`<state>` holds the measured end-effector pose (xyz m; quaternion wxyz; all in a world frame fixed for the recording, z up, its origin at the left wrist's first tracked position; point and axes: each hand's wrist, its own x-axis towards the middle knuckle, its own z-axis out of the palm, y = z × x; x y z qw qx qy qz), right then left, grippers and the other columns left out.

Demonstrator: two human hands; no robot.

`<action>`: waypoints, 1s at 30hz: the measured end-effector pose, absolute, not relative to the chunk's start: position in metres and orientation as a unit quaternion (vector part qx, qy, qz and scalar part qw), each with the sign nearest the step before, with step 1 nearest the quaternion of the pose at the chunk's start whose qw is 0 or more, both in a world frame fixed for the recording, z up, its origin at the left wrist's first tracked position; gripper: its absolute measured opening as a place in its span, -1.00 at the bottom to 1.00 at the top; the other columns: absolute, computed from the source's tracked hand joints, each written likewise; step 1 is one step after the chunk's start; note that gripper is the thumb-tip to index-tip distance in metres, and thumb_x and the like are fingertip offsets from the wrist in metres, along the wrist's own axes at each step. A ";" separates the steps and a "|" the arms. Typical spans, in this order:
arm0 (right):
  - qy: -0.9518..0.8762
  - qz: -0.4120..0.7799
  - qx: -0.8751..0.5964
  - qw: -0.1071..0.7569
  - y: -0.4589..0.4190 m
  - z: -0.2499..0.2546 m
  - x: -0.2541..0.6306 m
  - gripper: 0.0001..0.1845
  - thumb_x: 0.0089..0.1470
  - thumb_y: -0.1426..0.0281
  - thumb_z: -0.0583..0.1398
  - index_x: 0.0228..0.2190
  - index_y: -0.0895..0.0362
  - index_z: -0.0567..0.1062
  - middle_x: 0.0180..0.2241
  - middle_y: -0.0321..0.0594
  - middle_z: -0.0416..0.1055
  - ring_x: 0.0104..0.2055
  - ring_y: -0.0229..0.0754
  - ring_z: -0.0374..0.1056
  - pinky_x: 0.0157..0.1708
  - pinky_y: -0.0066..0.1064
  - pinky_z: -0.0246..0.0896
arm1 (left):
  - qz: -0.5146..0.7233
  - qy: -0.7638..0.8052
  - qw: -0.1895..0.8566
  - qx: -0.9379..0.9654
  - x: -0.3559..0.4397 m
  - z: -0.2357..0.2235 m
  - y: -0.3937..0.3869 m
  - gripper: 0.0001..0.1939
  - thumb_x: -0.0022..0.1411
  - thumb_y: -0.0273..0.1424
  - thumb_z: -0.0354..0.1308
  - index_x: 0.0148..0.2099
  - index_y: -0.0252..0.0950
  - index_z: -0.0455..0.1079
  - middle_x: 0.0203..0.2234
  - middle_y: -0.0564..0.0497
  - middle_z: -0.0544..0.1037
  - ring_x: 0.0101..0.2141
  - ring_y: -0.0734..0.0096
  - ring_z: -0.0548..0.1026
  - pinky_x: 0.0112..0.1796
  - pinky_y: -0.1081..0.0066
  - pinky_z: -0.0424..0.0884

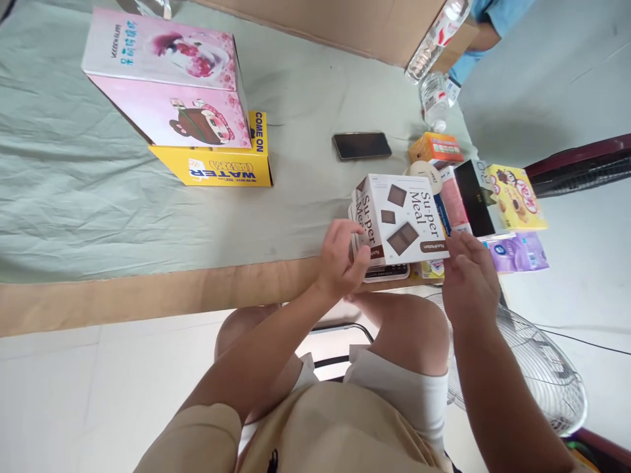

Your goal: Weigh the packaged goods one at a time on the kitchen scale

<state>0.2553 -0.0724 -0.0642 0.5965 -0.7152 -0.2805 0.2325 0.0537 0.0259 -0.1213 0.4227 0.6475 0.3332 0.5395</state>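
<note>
A white snack box [407, 220] printed "Su-per Meal", with brown squares on it, stands tilted above the table's front edge. My right hand [470, 276] is closed on its near right corner. At the box's left side is my left hand [342, 259], thumb and index finger apart, the fingertips near or touching the printed side; exact contact is unclear. Under the box, a white-rimmed device with a dark panel [389, 272] is partly hidden. Packs crowd the right side: a pink box [454, 200], a black box [476, 197] and a yellow snack box [517, 197].
A dark phone [362, 146] lies on the green cloth [300, 210]. Pink box [197, 112] and yellow box [217, 167] stand left. Plastic bottles [434, 102], an orange box [436, 148] and a purple pack [520, 253] are right. A fan [542, 374] stands below; another person's arm [483, 39] shows.
</note>
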 end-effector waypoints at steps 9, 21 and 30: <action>-0.261 0.219 -0.721 0.603 -0.079 -0.055 0.252 -0.58 0.02 0.26 0.34 -0.04 -0.02 0.55 0.19 -0.18 0.52 0.39 0.02 0.39 0.59 0.13 0.00 | 0.524 0.370 0.458 0.616 0.057 -0.117 0.031 -0.84 0.39 -0.18 -0.03 -0.14 -0.12 0.26 -0.17 -0.11 0.50 -0.06 0.09 0.48 0.05 0.06 0.46; -0.240 0.322 -0.746 0.532 -0.063 -0.071 0.256 -0.55 0.03 0.08 0.32 -0.03 -0.12 0.52 0.08 -0.30 0.55 0.07 -0.12 0.50 -0.01 -0.20 0.53 | 0.419 0.462 0.565 0.541 0.063 -0.116 0.036 -0.64 0.32 -0.13 0.24 0.05 -0.18 0.33 0.05 -0.15 0.40 0.06 0.11 0.47 0.16 0.02 0.47; -0.266 0.285 -0.747 0.539 -0.054 -0.094 0.231 -0.32 0.06 0.00 0.32 0.18 -0.12 0.44 0.12 -0.24 0.56 0.14 -0.03 0.48 0.01 -0.17 0.53 | 0.501 0.420 0.521 0.548 0.075 -0.128 0.028 -0.48 0.34 -0.08 0.16 0.22 -0.21 0.21 0.07 -0.19 0.36 0.16 0.02 0.42 0.23 -0.05 0.42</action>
